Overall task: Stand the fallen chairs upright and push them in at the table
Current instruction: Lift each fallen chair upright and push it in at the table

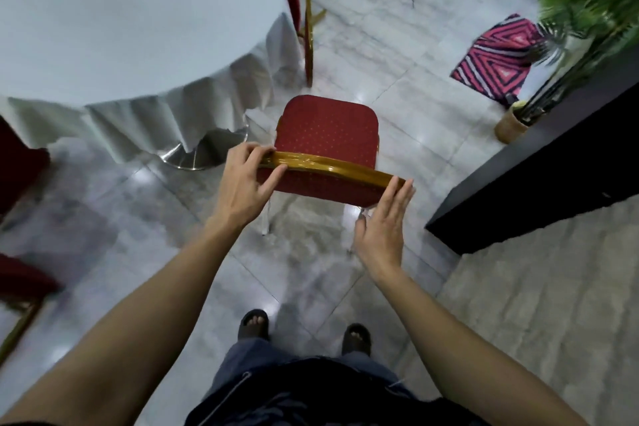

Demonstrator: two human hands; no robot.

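A red chair [326, 135] with a gold frame stands upright in front of me, its seat facing the round table [131, 17] covered by a pale cloth. My left hand [242, 183] grips the left end of the chair's gold top rail. My right hand [383, 228] is flat with fingers straight, fingertips touching the rail's right end. Another red and gold chair [301, 10] lies tipped against the table's far right side, legs sticking up. Parts of two more red chairs [20, 176] show at the left edge.
A black counter or bench [539, 162] runs along the right, close to the chair. A potted plant [515, 124] and a pink striped cloth [498, 59] sit on the marble floor beyond it. A grey rug [553, 287] lies at the lower right.
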